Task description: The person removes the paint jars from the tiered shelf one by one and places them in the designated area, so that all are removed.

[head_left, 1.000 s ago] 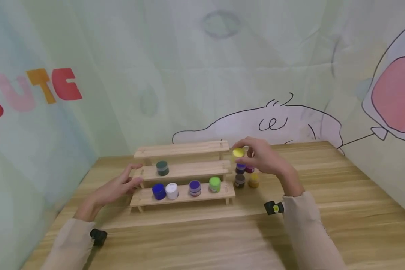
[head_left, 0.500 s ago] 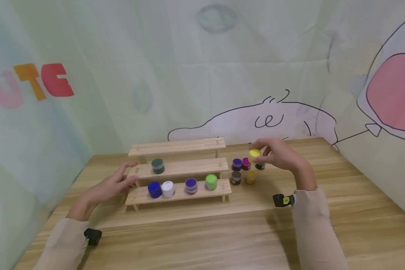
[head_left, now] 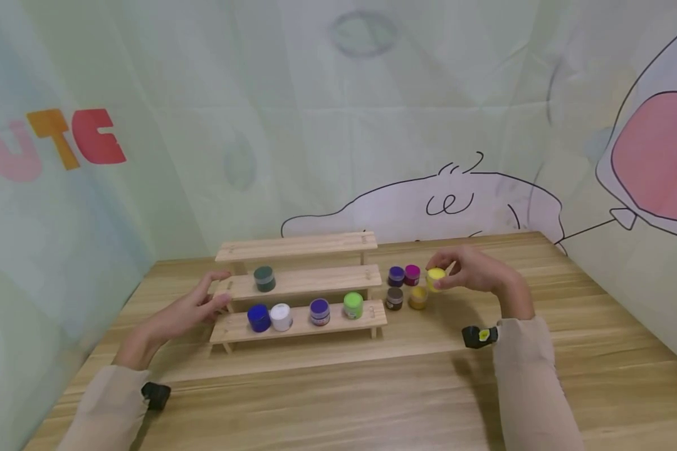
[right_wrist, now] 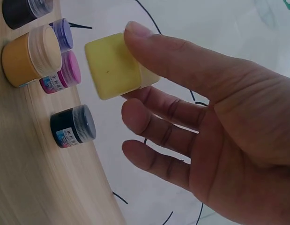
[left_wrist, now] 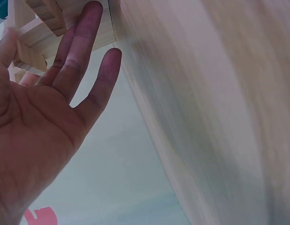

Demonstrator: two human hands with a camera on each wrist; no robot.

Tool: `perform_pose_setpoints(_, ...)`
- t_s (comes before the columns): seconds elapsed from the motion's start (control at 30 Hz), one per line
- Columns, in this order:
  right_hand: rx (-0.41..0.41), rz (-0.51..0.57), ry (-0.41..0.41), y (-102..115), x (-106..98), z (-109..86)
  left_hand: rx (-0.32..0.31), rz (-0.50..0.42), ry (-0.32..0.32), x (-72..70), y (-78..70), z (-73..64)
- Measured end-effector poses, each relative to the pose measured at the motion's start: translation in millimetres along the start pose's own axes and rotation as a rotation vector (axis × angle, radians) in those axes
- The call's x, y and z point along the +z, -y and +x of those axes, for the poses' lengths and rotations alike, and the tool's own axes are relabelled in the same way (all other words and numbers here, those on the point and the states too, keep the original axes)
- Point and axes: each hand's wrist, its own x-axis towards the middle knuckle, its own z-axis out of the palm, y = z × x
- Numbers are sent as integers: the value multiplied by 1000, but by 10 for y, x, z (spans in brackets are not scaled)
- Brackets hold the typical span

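Observation:
My right hand point(head_left: 476, 270) pinches a small yellow paint jar point(head_left: 435, 279) between thumb and fingers, off the table at the right end of the jar group. In the right wrist view the yellow jar's side faces the camera, and a dark green or black jar point(right_wrist: 73, 126) stands close by on the table. My left hand point(head_left: 188, 307) grips the left end of a three-tier wooden rack point(head_left: 316, 282), thumb in front of the middle shelf and index finger behind it. In the left wrist view the other fingers point(left_wrist: 108, 70) stretch out beside the wood.
The rack's front shelf bears blue point(head_left: 258, 318), white point(head_left: 281, 317), purple point(head_left: 319, 312) and light green point(head_left: 353, 305) jars. One dark green jar point(head_left: 264, 279) stands on the middle shelf. Right of the rack are purple point(head_left: 396, 276), magenta point(head_left: 412, 274), brown point(head_left: 394, 299) and ochre point(head_left: 418, 297) jars.
My right hand has carried the yellow jar rightward from beside the rack, over the loose jars, then lowered it at the group's right end. My left hand has stayed at the rack.

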Motion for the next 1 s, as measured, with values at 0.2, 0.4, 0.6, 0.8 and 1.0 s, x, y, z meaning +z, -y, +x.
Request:
perform_pose_setpoints(0.2, -12, -2, 70, -93, 43, 23, 20, -8, 7, 3, -5, -11)
perform_pose_setpoints(0.4, 27, -21, 97, -151, 90, 53, 11, -15, 5, 7, -6, -6)
perform_pose_setpoints(0.6, 40, -23, 136, -161, 163, 111, 2, -8, -3, 16, -15, 4)
perform_pose_setpoints(0.8, 103, -39, 174, -168, 201, 137, -9, -3, -7, 19, -29, 4)
perform_pose_setpoints(1.0, 155, -38, 177, -175, 206, 129, -3, 0, -2, 13, -19, 6)
